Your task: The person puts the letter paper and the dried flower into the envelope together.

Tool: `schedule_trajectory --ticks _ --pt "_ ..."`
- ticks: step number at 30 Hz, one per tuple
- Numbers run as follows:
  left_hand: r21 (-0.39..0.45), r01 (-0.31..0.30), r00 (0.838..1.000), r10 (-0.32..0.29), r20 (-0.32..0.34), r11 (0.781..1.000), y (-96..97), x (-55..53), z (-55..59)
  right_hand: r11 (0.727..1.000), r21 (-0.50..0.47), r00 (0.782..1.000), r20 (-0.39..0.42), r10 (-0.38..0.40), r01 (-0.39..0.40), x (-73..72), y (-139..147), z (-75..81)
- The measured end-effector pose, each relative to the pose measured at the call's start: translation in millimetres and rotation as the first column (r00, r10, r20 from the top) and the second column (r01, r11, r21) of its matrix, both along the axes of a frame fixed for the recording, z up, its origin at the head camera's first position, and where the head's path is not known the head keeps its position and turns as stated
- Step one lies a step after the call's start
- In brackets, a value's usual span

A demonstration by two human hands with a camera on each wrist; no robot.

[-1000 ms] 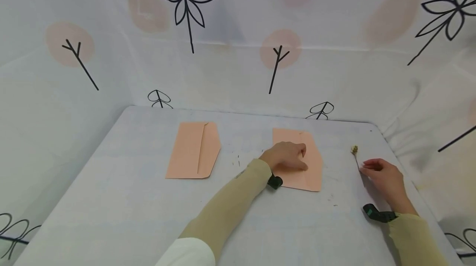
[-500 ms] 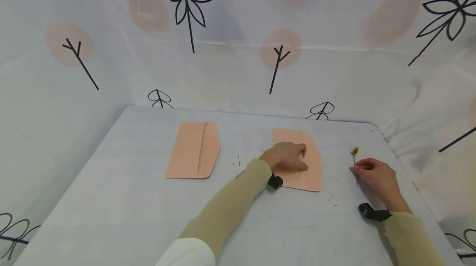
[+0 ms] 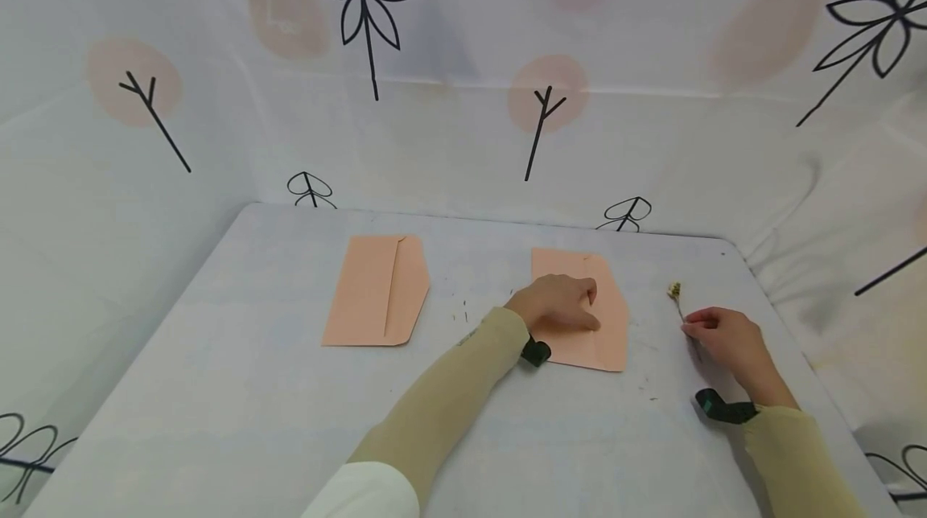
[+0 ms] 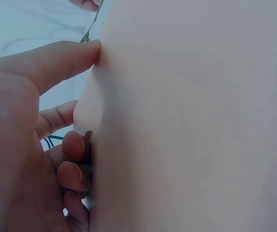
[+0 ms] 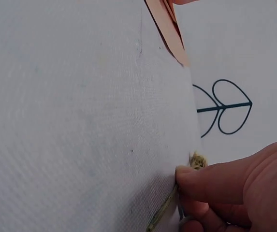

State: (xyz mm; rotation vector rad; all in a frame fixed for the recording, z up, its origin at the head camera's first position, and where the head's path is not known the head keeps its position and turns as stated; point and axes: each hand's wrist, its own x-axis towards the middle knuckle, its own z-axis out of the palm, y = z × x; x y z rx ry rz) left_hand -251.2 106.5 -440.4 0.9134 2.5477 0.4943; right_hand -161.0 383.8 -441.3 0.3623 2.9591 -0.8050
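My left hand (image 3: 561, 301) lies over the right-hand peach envelope (image 3: 614, 325), its thumb and index finger spread apart with their tips on the paper. In the left wrist view, the thumb (image 4: 65, 60) touches the envelope (image 4: 191, 116) near an edge, and the other fingers are curled against it. To the right, my right hand (image 3: 731, 341) pinches the thin stem of a small dried flower (image 3: 674, 290) between thumb and fingers. The right wrist view shows the stem (image 5: 162, 208) low over the cloth, with the yellowish flower head (image 5: 198, 160) just beyond the thumb.
A second peach envelope (image 3: 369, 293) lies on the left of the white table (image 3: 239, 421), its flap side to the right. Small dark bits (image 3: 466, 313) are scattered between the envelopes. Behind the table hangs a white patterned cloth (image 3: 449, 140).
My right hand has shifted left with the flower, and its grip sits differently along the stem. The flower head has moved left toward the envelope. My left hand has stayed in place.
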Motion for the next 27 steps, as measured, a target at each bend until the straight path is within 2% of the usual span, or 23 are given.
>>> schedule_trajectory --ticks 7,17,27 --pt "0.014 -0.006 1.0 0.006 0.007 1.0 -0.9 0.2 -0.6 1.0 -0.015 0.997 0.075 -0.01 0.011 -3.7 -8 3.9" --pt "0.02 -0.006 1.0 0.005 0.018 1.0 -1.6 -0.3 -0.6 0.999 0.01 0.998 0.041 0.038 -0.039 1.2 -7 7.0" --pt "0.025 0.003 1.0 -0.003 0.017 1.0 -2.3 -0.8 0.2 0.998 0.006 0.994 0.096 0.058 -0.059 -1.6 -11 12.2"
